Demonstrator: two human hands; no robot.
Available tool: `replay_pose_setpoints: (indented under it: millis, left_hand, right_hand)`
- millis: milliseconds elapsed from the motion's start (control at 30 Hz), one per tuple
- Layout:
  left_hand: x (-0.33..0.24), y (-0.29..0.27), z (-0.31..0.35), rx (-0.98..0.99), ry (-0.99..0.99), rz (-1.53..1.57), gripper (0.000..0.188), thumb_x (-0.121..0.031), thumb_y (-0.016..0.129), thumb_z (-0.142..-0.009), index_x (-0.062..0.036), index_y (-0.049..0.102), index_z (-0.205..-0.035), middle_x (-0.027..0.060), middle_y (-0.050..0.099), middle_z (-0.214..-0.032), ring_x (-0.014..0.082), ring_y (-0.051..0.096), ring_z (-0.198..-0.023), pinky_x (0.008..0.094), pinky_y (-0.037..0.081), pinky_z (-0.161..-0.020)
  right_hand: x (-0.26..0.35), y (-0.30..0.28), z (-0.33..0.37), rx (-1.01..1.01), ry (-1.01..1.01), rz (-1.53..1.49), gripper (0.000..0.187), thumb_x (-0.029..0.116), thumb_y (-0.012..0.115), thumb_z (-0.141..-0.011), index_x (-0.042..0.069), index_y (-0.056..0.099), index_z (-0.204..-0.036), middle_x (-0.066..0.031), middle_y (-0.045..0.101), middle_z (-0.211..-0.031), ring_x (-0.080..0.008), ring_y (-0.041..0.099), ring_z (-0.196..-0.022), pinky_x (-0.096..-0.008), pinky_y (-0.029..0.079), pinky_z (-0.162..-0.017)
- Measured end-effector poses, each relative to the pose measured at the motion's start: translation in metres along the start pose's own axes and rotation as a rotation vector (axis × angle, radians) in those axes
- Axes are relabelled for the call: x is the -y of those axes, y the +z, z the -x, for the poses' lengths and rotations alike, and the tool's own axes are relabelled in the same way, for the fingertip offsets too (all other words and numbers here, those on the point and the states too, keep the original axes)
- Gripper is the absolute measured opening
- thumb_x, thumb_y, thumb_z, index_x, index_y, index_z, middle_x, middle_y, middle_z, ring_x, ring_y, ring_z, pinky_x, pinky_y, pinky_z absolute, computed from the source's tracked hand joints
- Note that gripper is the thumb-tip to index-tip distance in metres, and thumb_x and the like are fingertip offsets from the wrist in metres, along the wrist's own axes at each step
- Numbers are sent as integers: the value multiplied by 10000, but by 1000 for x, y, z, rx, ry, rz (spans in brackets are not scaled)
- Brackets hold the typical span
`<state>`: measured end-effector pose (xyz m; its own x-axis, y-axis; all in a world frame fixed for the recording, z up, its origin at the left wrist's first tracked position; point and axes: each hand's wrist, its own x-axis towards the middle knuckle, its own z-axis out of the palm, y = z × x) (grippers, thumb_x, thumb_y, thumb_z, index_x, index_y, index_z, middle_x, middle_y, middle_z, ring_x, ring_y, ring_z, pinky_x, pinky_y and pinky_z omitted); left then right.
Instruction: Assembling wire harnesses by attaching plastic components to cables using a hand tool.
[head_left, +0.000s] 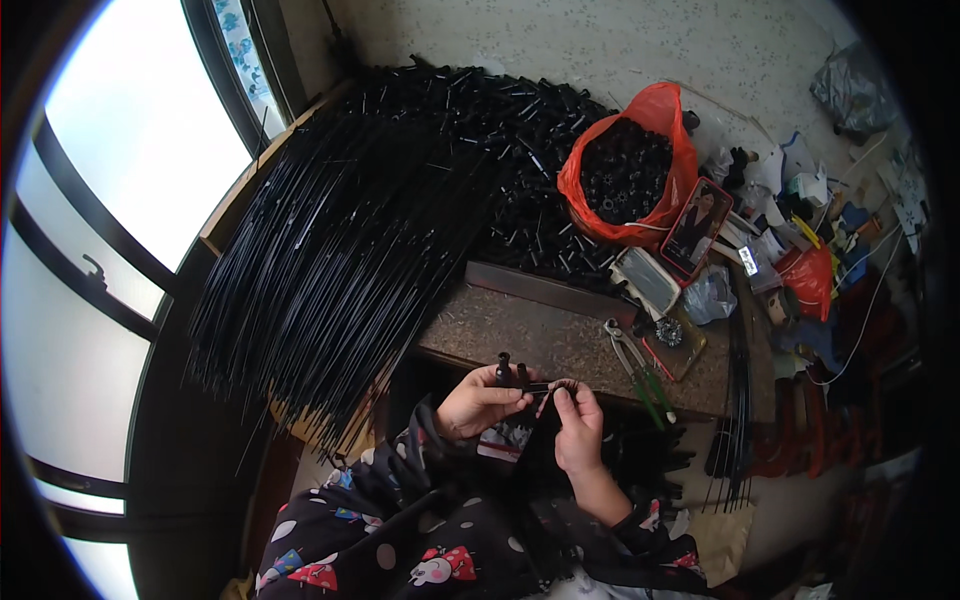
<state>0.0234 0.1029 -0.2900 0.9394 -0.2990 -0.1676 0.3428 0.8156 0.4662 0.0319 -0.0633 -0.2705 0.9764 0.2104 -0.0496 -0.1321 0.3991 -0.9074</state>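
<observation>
My left hand (pixel 478 402) is closed around small black tubular parts (pixel 503 368), which stick up between the fingers. From it a thin dark piece (pixel 537 388) reaches across toward my right hand (pixel 580 430). The thumb and fingers of my right hand pinch the far end of that piece, where a small dark ribbed part shows. What exactly lies between those fingertips is too small to make out. Both hands are just in front of the near edge of a brown workbench (pixel 500 325).
A large bundle of thin black rods (pixel 330 260) covers the bench's left. Behind lies a heap of black tubular parts (pixel 470 100). To the right are a red plastic bag (pixel 680 150) of small black parts, a phone (pixel 697 230), a clear-lidded box (pixel 650 282) and green-handled pliers (pixel 640 375).
</observation>
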Motion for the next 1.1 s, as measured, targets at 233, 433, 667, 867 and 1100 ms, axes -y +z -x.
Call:
replay_pose_setpoints:
  millis: [233, 433, 667, 867, 1100]
  left_hand:
    - [0, 11, -5, 108, -29, 36, 260, 42, 588, -792, 8, 532, -1044, 115, 606, -989, 193, 619, -845, 287, 525, -759]
    - [0, 10, -10, 103, -25, -81, 235, 54, 609, -771, -13, 542, -986, 124, 605, -961, 194, 611, -816, 280, 513, -753]
    - [-5, 0, -13, 156, -20, -36, 234, 41, 599, -793, 4, 546, -1018, 134, 608, -1006, 187, 622, -860, 296, 517, -790]
    - [-9, 7, -11, 74, -48, -90, 217, 66, 597, -778, 5, 533, -977, 158, 579, -1030, 200, 615, -810, 286, 515, -746]
    - [-8, 6, -14, 133, 1, -116, 206, 51, 601, -787, 0, 537, -976, 121, 596, -1005, 186, 614, -883, 286, 515, -807]
  right_hand:
    - [-4, 10, 9, -58, -176, 100, 181, 69, 556, -872, 26, 449, -1011, -8, 495, -924, -59, 478, -823, -187, 396, -743]
    - [-5, 5, 6, -67, -158, 101, 178, 92, 569, -871, 28, 458, -994, -8, 496, -913, -54, 471, -813, -184, 390, -739]
    - [-5, 8, 5, -17, -131, 44, 178, 95, 577, -867, 29, 462, -986, -6, 501, -904, -53, 476, -801, -186, 393, -731]
    - [-7, 7, 1, -16, -127, 37, 177, 93, 579, -865, 29, 464, -984, -6, 504, -905, -54, 481, -801, -185, 397, -730]
    - [-6, 5, 0, 26, -108, 17, 170, 93, 578, -865, 31, 468, -979, -6, 505, -904, -57, 478, -806, -192, 395, -742]
